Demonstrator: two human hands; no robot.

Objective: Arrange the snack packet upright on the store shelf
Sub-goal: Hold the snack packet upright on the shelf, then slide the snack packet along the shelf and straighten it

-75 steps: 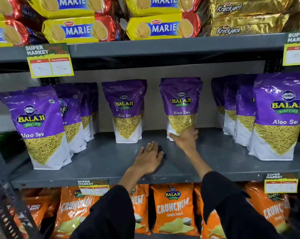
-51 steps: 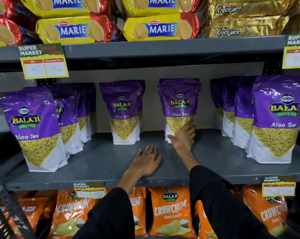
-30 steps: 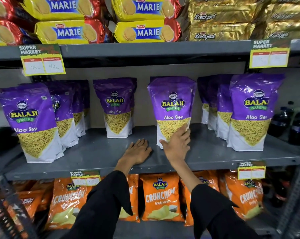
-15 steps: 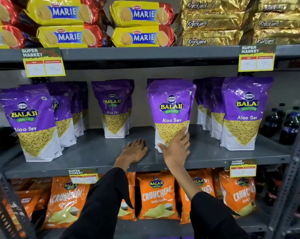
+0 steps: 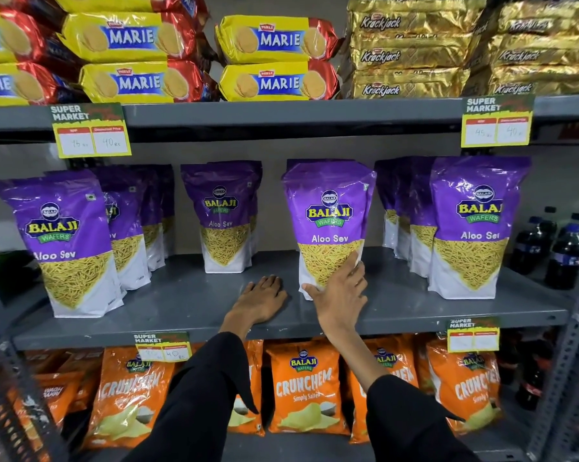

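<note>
A purple and white Aloo Sev snack packet (image 5: pixel 328 218) stands upright near the front of the grey middle shelf (image 5: pixel 188 295). My right hand (image 5: pixel 339 293) grips its lower front, thumb at the bottom left corner and fingers up the right side. My left hand (image 5: pixel 263 296) lies flat, palm down, on the shelf just left of the packet, apart from it.
More Aloo Sev packets stand in rows at the left (image 5: pixel 65 241), back middle (image 5: pixel 223 215) and right (image 5: pixel 474 225). Marie biscuits (image 5: pixel 278 40) and Krackjack packs (image 5: pixel 411 55) fill the shelf above. Orange Crunchem bags (image 5: pixel 304 388) hang below. Dark bottles (image 5: pixel 564 251) stand far right.
My right hand has drawn the held packet forward from the back of the shelf toward its front edge. My left hand has stayed flat on the shelf.
</note>
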